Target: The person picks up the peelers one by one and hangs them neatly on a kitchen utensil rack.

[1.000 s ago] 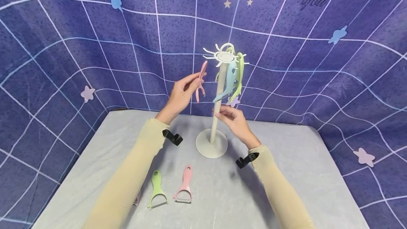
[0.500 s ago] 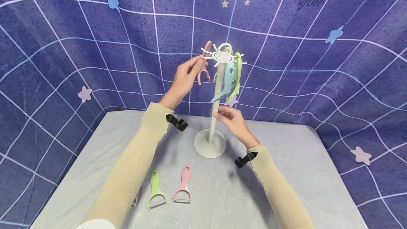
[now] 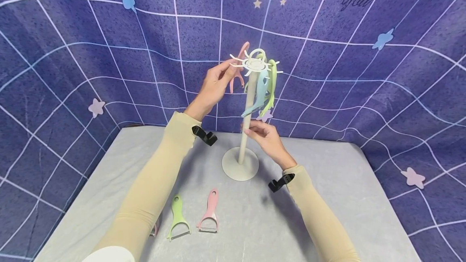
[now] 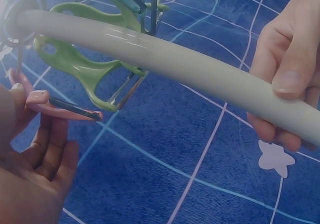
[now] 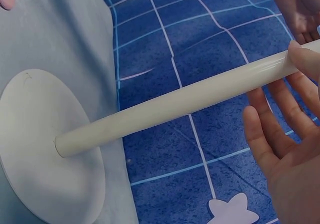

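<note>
My left hand (image 3: pixel 216 83) pinches a pink peeler (image 3: pixel 238 77) at the left side of the white stand's hook ring (image 3: pixel 255 65), its handle upward and its blade end down. In the left wrist view the pink peeler (image 4: pixel 65 109) has its handle end right at a hook. My right hand (image 3: pixel 267 138) holds the white pole (image 3: pixel 245 132) about halfway up, thumb in front and fingers behind. On the ring's right side hang a blue peeler (image 3: pixel 261 92) and green peelers (image 3: pixel 272 88); in the left wrist view green peelers (image 4: pixel 82 69) show behind the pole.
The stand's round base (image 3: pixel 240 169) rests on the grey cloth-covered table (image 3: pixel 313 213). A green peeler (image 3: pixel 177 217) and a pink peeler (image 3: pixel 211 211) lie in front of it. Another peeler (image 3: pixel 154 229) is mostly hidden by the left sleeve. A blue patterned curtain (image 3: pixel 174 31) stands behind.
My left hand has lifted the pink peeler up and to the right, from beside the pole to the hook ring. My right hand has stayed on the pole.
</note>
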The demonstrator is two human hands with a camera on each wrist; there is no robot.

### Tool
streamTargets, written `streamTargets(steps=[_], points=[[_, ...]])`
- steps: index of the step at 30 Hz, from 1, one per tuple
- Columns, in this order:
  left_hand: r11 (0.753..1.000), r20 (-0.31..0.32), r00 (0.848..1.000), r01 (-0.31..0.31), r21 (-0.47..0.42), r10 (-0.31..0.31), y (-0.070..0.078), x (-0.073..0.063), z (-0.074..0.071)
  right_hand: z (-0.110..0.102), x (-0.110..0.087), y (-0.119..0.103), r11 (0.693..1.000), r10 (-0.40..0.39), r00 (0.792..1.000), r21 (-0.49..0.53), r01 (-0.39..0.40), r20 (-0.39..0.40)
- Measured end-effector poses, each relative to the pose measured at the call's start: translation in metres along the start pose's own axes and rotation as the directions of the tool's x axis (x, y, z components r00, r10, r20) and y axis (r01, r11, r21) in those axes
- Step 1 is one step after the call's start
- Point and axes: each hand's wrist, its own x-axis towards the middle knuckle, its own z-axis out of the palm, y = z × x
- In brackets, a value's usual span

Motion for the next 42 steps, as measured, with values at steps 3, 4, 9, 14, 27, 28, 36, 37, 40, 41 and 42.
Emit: streamTargets(steps=[3, 4, 9, 14, 27, 28, 36, 37, 40, 41, 42], points=[[1.0, 0.008, 1.0, -0.007, -0.003, 0.007, 0.0, 0.0, 0.001, 0.0, 0.0, 0.001, 1.0, 0.001, 1.0, 0.001, -0.001, -0.001], [1.0, 0.01, 1.0, -0.007, -0.002, 0.007, 0.0, -0.001, 0.001, 0.0, -0.001, 0.001, 1.0, 0.0, 1.0, -0.001, 0.0, -0.001], [1.0, 0.027, 0.999, -0.021, -0.007, 0.021, -0.001, -0.003, 0.002, 0.0, -0.001, 0.001, 1.0, -0.006, 1.0, 0.007, 0.006, -0.007], [0.998, 0.056, 0.996, -0.06, -0.032, 0.062, -0.003, -0.006, 0.002, 0.0, 0.0, 0.002, 1.0, -0.015, 1.0, 0.018, 0.015, -0.006], [0.998, 0.047, 0.997, -0.051, -0.038, 0.053, -0.005, -0.01, 0.004, 0.001, 0.0, 0.002, 1.0, -0.001, 1.0, -0.006, 0.001, -0.017], [0.998, 0.047, 0.997, -0.053, -0.039, 0.055, -0.005, -0.01, 0.004, 0.001, 0.0, 0.002, 1.0, -0.002, 1.0, -0.003, 0.002, -0.016], [0.998, 0.025, 0.999, -0.046, -0.051, 0.047, -0.011, -0.014, 0.003, 0.0, 0.001, 0.002, 1.0, -0.018, 1.0, 0.006, 0.018, -0.012], [0.997, 0.026, 0.999, -0.044, -0.059, 0.046, -0.012, -0.014, 0.003, 0.0, 0.0, 0.002, 1.0, -0.016, 1.0, 0.007, 0.016, -0.011], [0.998, 0.029, 0.999, -0.026, -0.06, 0.027, -0.014, -0.018, 0.002, 0.0, 0.0, 0.002, 1.0, -0.013, 1.0, 0.009, 0.013, -0.008], [0.998, 0.031, 0.999, -0.02, -0.058, 0.022, -0.014, -0.019, 0.002, -0.001, 0.0, 0.002, 1.0, -0.012, 1.0, 0.008, 0.012, -0.007], [0.999, 0.033, 0.999, -0.013, -0.052, 0.015, -0.014, -0.021, 0.001, -0.001, 0.0, 0.002, 1.0, -0.011, 1.0, 0.007, 0.011, -0.007]])
